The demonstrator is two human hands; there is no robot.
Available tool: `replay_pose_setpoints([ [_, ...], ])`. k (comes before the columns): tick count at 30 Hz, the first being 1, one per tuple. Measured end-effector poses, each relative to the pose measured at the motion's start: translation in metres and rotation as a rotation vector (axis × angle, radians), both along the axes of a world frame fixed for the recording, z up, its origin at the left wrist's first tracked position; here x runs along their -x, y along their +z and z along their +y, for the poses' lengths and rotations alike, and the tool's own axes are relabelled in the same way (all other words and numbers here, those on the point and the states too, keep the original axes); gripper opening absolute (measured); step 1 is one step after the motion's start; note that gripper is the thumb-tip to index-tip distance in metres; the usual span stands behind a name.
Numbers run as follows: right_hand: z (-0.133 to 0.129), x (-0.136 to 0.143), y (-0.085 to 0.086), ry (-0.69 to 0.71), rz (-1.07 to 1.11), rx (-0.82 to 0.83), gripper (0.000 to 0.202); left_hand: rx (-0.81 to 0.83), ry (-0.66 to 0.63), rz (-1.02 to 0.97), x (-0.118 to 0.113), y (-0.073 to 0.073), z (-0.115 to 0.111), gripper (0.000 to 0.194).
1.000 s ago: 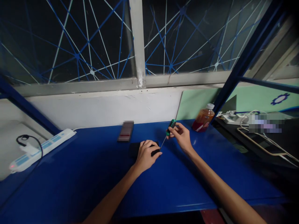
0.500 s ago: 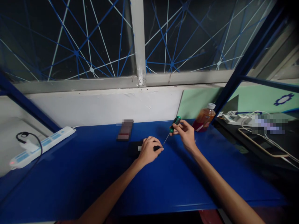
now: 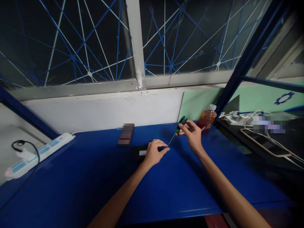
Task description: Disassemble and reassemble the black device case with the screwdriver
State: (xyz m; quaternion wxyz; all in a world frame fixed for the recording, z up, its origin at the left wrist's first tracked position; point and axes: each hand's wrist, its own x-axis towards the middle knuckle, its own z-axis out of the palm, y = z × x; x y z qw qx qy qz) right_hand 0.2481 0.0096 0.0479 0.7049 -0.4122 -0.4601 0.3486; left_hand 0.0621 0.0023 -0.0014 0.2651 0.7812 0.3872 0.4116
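In my right hand (image 3: pixel 193 134) is a screwdriver (image 3: pixel 181 124) with a green and black handle, tilted so its thin shaft runs down to the left. The shaft's tip meets the fingertips of my left hand (image 3: pixel 155 152). Thumb and forefinger of that hand are pinched there; whatever is between them is too small to make out. Under and left of my left hand lies a dark flat object (image 3: pixel 135 153) with a small white label, its right part covered by the hand. It blends into the shadow on the blue table (image 3: pixel 95 177).
A blurred dark rectangular item (image 3: pixel 125 134) lies at the back. On the left is a white power strip (image 3: pixel 40 155) with a black cable. A drink bottle (image 3: pixel 207 118) stands at the back right. Beyond the table's right edge, a phone (image 3: pixel 266 142) and white cables lie on a black surface.
My left hand has shifted slightly right, showing more of the dark object and its label. The screwdriver has moved a little right with its tip still at the left fingertips. The view has shifted slightly.
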Motion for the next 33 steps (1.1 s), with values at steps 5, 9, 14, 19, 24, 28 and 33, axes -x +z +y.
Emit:
replay_pose_setpoints([
  [5, -0.0012, 0.0006, 0.0011, -0.003, -0.006, -0.001, 0.027, -0.008, -0.019, -0.032, 0.0004, 0.0009, 0.0032, 0.005],
  [9, -0.0004, 0.0009, -0.0016, -0.008, -0.016, -0.005, 0.027, -0.013, -0.037, -0.018, 0.0026, 0.003, 0.0057, 0.006],
  [14, -0.0002, 0.0022, -0.0041, -0.003, -0.022, -0.01, 0.027, -0.012, -0.039, 0.022, 0.0014, 0.0039, 0.0044, 0.007],
  [19, -0.0017, 0.0035, -0.0024, -0.004, -0.028, -0.011, 0.027, -0.029, -0.026, 0.032, 0.0011, 0.0033, 0.0025, 0.007],
  [24, -0.0027, 0.0032, -0.0015, -0.019, -0.044, -0.025, 0.027, -0.048, -0.025, -0.005, 0.0017, 0.0029, 0.0018, 0.007],
  [28, -0.0046, 0.0034, -0.0008, -0.017, -0.047, -0.04, 0.025, -0.064, -0.033, -0.042, 0.0014, 0.004, 0.0012, 0.009],
  [33, -0.0074, 0.0047, 0.001, -0.008, -0.046, -0.056, 0.02, -0.064, -0.021, -0.078, 0.0023, 0.007, -0.0001, 0.011],
])
